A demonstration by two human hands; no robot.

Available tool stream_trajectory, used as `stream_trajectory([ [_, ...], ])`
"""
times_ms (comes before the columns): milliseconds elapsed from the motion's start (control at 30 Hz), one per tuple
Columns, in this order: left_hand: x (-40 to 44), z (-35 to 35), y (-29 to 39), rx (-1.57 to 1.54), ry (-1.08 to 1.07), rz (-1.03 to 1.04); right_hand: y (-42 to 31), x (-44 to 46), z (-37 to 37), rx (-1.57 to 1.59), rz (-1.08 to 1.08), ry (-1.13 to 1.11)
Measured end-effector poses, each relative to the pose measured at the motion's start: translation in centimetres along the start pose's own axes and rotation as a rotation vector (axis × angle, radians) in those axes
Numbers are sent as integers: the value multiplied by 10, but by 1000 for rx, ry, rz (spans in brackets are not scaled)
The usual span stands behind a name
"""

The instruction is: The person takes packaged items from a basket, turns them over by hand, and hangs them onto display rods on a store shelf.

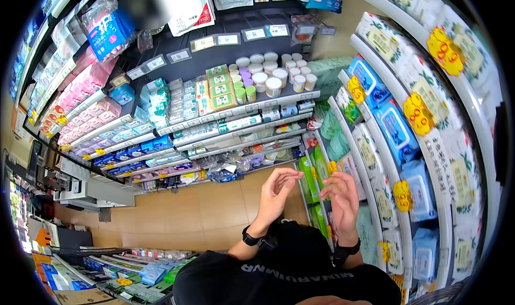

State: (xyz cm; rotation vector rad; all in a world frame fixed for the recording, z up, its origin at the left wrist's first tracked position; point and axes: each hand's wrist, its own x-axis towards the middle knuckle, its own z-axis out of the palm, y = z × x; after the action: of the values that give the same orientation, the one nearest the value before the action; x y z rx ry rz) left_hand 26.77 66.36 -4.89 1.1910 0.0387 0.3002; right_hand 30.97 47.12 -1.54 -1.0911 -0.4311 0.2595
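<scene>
Both hands up in front of the torso, fingers facing each other, gap between them, no contact. Left hand (pixel 277 193): loosely curled, nothing visible in it, fingertips pointing at the other hand. Right hand (pixel 342 200): fingers bent, palm side turned inward, also carrying nothing visible. Dark wristband (pixel 250 237) on the left wrist, dark watch (pixel 346 253) on the right.

Nearest goods: green packs (pixel 308 180), standing on the low shelf beyond and between the hands; fingers overlap them in view, touch not evident, no grip. Just right of the right hand: white packs (pixel 368 148) on a shelf. Farther right, next tier: blue wipes packs (pixel 395 129), with yellow price tags (pixel 418 114) on the shelf edges. Ahead of the left hand, well apart: white tubs (pixel 273 87) grouped on a shelf, green-label boxes (pixel 221 89) stacked left of them. Tiled floor (pixel 214 213) below and left of the left hand.

Progress: goods sit in rows, green packs in place, none taken up. Judgement: no item is being handled at this instant; picking up or shifting any pack is not yet done. Which rows are finished can't be told.
</scene>
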Motion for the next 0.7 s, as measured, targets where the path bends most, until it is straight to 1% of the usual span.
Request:
stream_trajectory([
  [167, -34, 10, 0, -16, -69, 21, -17, -45, 4, -23, -38, 38],
  [333, -63, 17, 21, 107, -204, 22, -29, -87, 15, -86, -70, 85],
  [467, -88, 20, 28, 117, -246, 25, -36, -120, 25, -95, -98, 114],
  [533, -106, 19, 28, 132, -239, -13, -39, -143, 34, -88, -82, 134],
  [567, -117, 22, 33, 89, -236, -68, -41, -157, 39, -95, -71, 158],
  [667, -145, 27, 31, 85, -281, -105, -47, -191, 47, -153, -79, 147],
  [700, -154, 31, 28, 81, -299, -104, -49, -204, 49, -160, -81, 179],
])
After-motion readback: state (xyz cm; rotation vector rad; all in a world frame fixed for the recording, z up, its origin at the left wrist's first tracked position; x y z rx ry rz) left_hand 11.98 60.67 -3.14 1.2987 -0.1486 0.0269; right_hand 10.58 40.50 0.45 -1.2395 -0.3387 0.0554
